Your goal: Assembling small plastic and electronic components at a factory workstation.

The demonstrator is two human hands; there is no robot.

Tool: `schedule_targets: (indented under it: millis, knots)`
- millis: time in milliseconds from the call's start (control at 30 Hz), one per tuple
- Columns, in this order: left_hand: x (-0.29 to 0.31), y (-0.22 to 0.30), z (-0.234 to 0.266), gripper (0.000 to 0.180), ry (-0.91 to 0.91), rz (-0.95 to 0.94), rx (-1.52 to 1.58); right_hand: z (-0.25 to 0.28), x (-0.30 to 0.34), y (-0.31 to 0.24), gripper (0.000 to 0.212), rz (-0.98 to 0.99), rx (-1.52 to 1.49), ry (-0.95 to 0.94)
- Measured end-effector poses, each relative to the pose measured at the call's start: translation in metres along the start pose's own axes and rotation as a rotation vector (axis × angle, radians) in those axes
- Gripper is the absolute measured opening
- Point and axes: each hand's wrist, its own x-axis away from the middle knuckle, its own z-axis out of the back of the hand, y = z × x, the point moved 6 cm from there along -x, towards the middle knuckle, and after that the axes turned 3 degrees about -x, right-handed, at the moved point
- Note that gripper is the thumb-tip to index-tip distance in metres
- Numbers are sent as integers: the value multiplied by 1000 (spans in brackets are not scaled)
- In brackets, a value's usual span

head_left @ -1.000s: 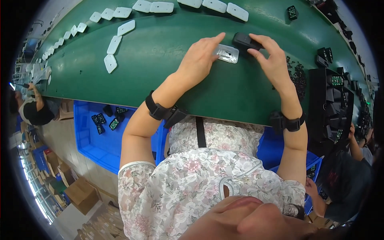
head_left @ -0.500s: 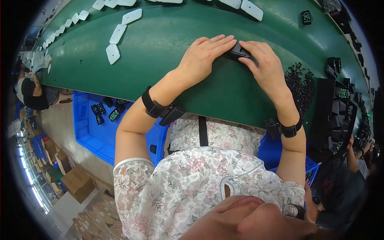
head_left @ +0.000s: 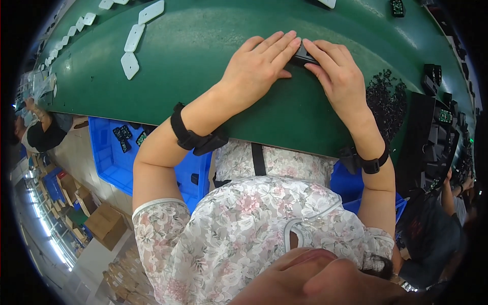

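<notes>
A small black plastic case (head_left: 305, 55) rests on the green tabletop between my hands. My right hand (head_left: 339, 71) closes on its right side, fingers over the far edge and thumb along the near side. From the other side, my left hand (head_left: 262, 61) presses its outstretched fingertips against the case's left end, its thumb pointing toward the near side. My fingers cover much of the case, so its full shape is hidden. Beside my right wrist lies a pile of small black parts (head_left: 387, 104).
White plates (head_left: 134, 38) lie in chained rows at the far left. A black case with a green board (head_left: 397, 7) sits at the far right. A black tray (head_left: 416, 137) of cases stands at the right. Below the table edge is a blue bin (head_left: 109, 157). Other people work at both sides.
My view has shifted, so the table's things sit differently in it. Both hands stay at the case; my left thumb now shows apart from its fingers.
</notes>
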Motion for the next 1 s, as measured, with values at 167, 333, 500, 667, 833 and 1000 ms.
schedule_targets:
  millis: [167, 333, 500, 667, 833, 1000]
  knots:
    - [-20, -1, -2, 55, 13, 19, -128, 2, -14, 45, 41, -469, -619, -115]
    - [-18, -26, -10, 34, 11, 618, 953, 0, -13, 40, 38, -506, -1149, 55]
    - [-12, -18, -6, 35, 6, 590, 1107, 1, -9, 24, 35, -419, -1104, 196]
    - [20, -102, 44, 23, 392, 454, 208, 37, -10, 93, 36, -427, -803, 342]
    - [65, -209, 66, 55, 129, 442, -565, 69, -6, 183, 33, -472, -584, 327]
    - [70, -235, 75, 38, -15, 573, -481, 65, -14, 224, 31, -555, -460, 100]
